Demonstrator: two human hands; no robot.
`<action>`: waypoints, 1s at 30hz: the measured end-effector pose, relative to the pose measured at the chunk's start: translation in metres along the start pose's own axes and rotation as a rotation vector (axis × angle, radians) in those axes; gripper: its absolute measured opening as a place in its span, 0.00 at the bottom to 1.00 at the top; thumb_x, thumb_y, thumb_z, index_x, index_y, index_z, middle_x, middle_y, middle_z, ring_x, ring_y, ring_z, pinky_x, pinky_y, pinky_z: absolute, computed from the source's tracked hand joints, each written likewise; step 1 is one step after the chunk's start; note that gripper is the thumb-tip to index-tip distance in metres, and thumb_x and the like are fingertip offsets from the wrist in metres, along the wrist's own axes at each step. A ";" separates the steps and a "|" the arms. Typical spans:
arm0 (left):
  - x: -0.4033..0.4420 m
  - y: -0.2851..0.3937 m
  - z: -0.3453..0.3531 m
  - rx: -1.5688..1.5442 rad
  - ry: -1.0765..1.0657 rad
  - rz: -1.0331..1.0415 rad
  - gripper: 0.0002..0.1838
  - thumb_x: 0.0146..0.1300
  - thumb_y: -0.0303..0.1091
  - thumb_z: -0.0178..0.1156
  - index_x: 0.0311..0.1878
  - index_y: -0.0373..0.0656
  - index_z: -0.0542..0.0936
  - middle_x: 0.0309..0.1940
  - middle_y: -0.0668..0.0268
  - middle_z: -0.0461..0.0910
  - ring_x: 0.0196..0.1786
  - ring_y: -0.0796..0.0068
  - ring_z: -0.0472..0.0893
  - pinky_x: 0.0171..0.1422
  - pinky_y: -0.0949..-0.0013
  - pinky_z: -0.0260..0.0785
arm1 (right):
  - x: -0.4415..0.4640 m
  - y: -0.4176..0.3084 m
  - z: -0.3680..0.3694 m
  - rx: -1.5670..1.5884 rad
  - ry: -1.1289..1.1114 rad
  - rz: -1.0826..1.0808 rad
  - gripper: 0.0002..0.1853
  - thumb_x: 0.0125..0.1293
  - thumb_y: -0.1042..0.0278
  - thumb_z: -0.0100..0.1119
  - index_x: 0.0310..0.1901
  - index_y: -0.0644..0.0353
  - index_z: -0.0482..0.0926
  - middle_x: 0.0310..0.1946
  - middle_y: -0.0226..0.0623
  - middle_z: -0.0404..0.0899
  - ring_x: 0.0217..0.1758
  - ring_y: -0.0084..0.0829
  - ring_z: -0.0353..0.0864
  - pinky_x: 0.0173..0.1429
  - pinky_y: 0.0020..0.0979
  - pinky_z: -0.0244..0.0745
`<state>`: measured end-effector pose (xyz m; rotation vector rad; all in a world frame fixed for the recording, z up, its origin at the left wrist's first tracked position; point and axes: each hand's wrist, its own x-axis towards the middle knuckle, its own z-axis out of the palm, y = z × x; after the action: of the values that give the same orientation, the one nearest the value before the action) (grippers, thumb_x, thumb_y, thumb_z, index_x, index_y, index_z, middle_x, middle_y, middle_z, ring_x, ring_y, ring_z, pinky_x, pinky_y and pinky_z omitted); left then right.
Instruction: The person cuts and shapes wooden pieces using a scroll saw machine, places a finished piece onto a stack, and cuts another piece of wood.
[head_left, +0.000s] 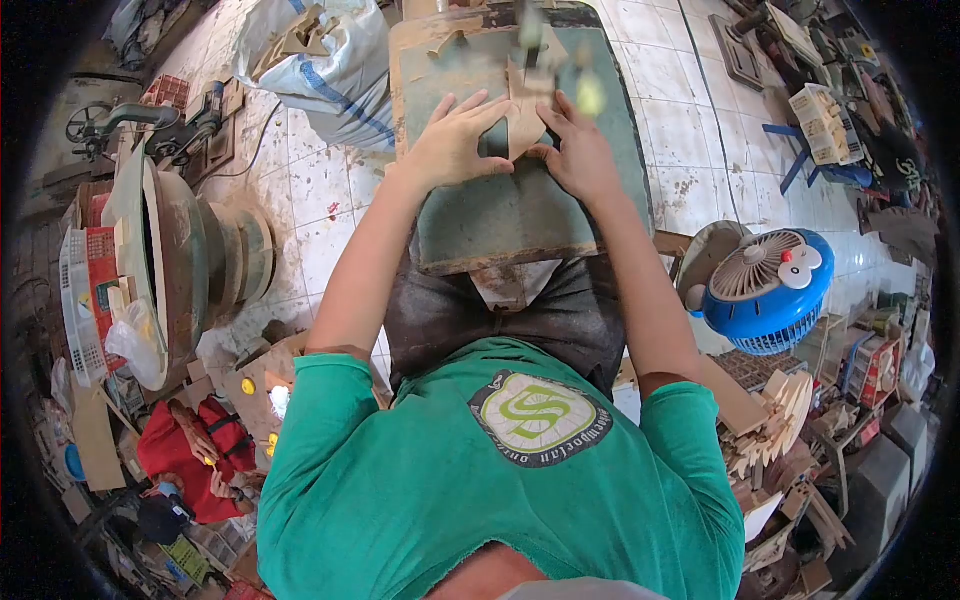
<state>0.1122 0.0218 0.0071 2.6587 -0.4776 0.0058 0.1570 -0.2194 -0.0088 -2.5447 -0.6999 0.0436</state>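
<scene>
A thin brown piece of wood (526,124) lies on the dusty grey-green work table (500,215), between my two hands. Flat on the table to its left, my left hand (452,142) has its fingers spread, with thumb and fingertips at the wood's edge. On the other side my right hand (578,152) has its thumb and bent fingers pressed on the wood's right edge. Just beyond my fingers, a dark upright machine part (532,50) comes down over the wood; it is blurred, as is a yellow-green part (590,92) beside it. The exact contact point is hidden.
A white sack (325,75) of wood offcuts stands left of the table. A blue fan (770,285) is at the right, near stacked cut wood pieces (775,425). Further left are a large round machine (165,270) and, below it, another person in red (195,460).
</scene>
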 end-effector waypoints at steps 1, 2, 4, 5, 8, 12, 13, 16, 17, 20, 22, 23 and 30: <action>0.000 0.000 0.000 0.001 0.002 -0.002 0.52 0.56 0.49 0.84 0.83 0.49 0.70 0.82 0.65 0.72 0.88 0.60 0.63 0.92 0.41 0.47 | 0.000 0.001 0.001 0.000 0.000 -0.003 0.36 0.65 0.55 0.79 0.75 0.51 0.80 0.82 0.49 0.69 0.79 0.52 0.73 0.79 0.46 0.73; -0.001 0.001 -0.001 -0.005 0.005 0.002 0.52 0.56 0.49 0.83 0.83 0.49 0.70 0.82 0.65 0.72 0.88 0.61 0.62 0.92 0.41 0.47 | 0.000 0.003 0.003 0.002 0.026 -0.022 0.36 0.65 0.55 0.79 0.75 0.51 0.80 0.82 0.49 0.69 0.79 0.52 0.73 0.79 0.46 0.73; 0.000 -0.002 0.000 -0.009 0.011 0.004 0.52 0.56 0.49 0.83 0.83 0.49 0.70 0.82 0.65 0.72 0.88 0.61 0.62 0.92 0.41 0.47 | 0.001 0.001 0.001 0.005 0.052 -0.043 0.36 0.65 0.55 0.79 0.75 0.51 0.80 0.82 0.49 0.68 0.79 0.52 0.73 0.79 0.46 0.73; 0.000 -0.004 0.002 -0.005 0.014 0.014 0.51 0.58 0.53 0.82 0.83 0.50 0.70 0.82 0.66 0.72 0.88 0.60 0.62 0.92 0.40 0.47 | 0.002 0.000 0.000 0.005 0.035 -0.022 0.36 0.65 0.54 0.78 0.75 0.52 0.80 0.82 0.49 0.68 0.80 0.52 0.73 0.79 0.46 0.73; 0.001 -0.007 0.004 0.003 0.016 0.020 0.50 0.59 0.57 0.80 0.82 0.50 0.71 0.82 0.67 0.72 0.88 0.60 0.62 0.91 0.39 0.48 | 0.005 -0.001 0.000 0.006 -0.027 0.034 0.36 0.66 0.53 0.78 0.75 0.53 0.80 0.82 0.49 0.68 0.80 0.52 0.72 0.81 0.46 0.71; 0.001 -0.001 0.000 -0.010 -0.002 -0.004 0.52 0.57 0.50 0.83 0.84 0.49 0.69 0.83 0.66 0.71 0.88 0.62 0.62 0.92 0.42 0.46 | 0.005 0.003 0.002 -0.073 0.014 -0.044 0.36 0.67 0.52 0.76 0.75 0.52 0.79 0.82 0.47 0.69 0.79 0.52 0.73 0.80 0.49 0.70; 0.001 -0.001 0.000 -0.009 -0.002 -0.003 0.52 0.57 0.50 0.83 0.84 0.49 0.69 0.83 0.66 0.71 0.88 0.62 0.62 0.92 0.42 0.46 | 0.005 0.005 0.002 -0.073 0.016 -0.043 0.36 0.67 0.52 0.76 0.75 0.52 0.79 0.82 0.47 0.69 0.79 0.52 0.73 0.80 0.49 0.70; 0.001 -0.002 0.002 -0.009 0.016 0.003 0.53 0.57 0.51 0.83 0.84 0.48 0.69 0.83 0.66 0.71 0.88 0.62 0.63 0.92 0.42 0.47 | 0.006 0.004 -0.002 -0.068 0.009 -0.050 0.36 0.67 0.51 0.76 0.75 0.50 0.79 0.80 0.45 0.72 0.76 0.53 0.75 0.76 0.52 0.71; 0.002 -0.004 0.004 -0.007 0.038 0.012 0.52 0.57 0.54 0.82 0.82 0.49 0.70 0.82 0.66 0.73 0.87 0.61 0.64 0.92 0.42 0.48 | 0.006 0.003 -0.005 -0.097 0.017 -0.050 0.37 0.66 0.51 0.76 0.75 0.50 0.79 0.79 0.44 0.72 0.75 0.53 0.75 0.75 0.53 0.71; 0.000 -0.004 0.008 -0.008 0.060 0.013 0.51 0.57 0.57 0.81 0.81 0.49 0.71 0.81 0.66 0.73 0.87 0.61 0.64 0.91 0.41 0.49 | 0.001 -0.010 -0.010 -0.138 -0.010 0.012 0.39 0.64 0.49 0.78 0.75 0.50 0.79 0.79 0.43 0.72 0.74 0.52 0.75 0.75 0.55 0.70; 0.001 -0.006 0.009 -0.005 0.067 0.008 0.51 0.57 0.58 0.80 0.81 0.49 0.72 0.81 0.65 0.73 0.87 0.61 0.63 0.91 0.41 0.48 | -0.003 -0.018 -0.015 -0.149 -0.035 0.069 0.40 0.62 0.48 0.79 0.75 0.51 0.79 0.80 0.43 0.70 0.74 0.52 0.75 0.76 0.56 0.69; 0.000 -0.007 0.010 0.006 0.048 0.007 0.51 0.57 0.58 0.80 0.81 0.48 0.72 0.82 0.65 0.72 0.88 0.61 0.63 0.91 0.41 0.48 | -0.009 -0.022 -0.016 -0.077 -0.068 0.084 0.43 0.60 0.46 0.80 0.76 0.53 0.77 0.82 0.46 0.67 0.77 0.53 0.72 0.78 0.56 0.68; 0.006 -0.009 0.000 0.013 -0.086 -0.026 0.49 0.63 0.48 0.78 0.85 0.48 0.67 0.85 0.63 0.67 0.89 0.62 0.60 0.93 0.45 0.45 | -0.025 -0.038 0.005 0.017 0.093 0.017 0.53 0.55 0.47 0.84 0.78 0.63 0.70 0.84 0.62 0.59 0.87 0.59 0.61 0.86 0.57 0.59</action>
<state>0.1206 0.0275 0.0038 2.6860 -0.4719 -0.1148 0.1167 -0.2008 0.0023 -2.5186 -0.6395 -0.0618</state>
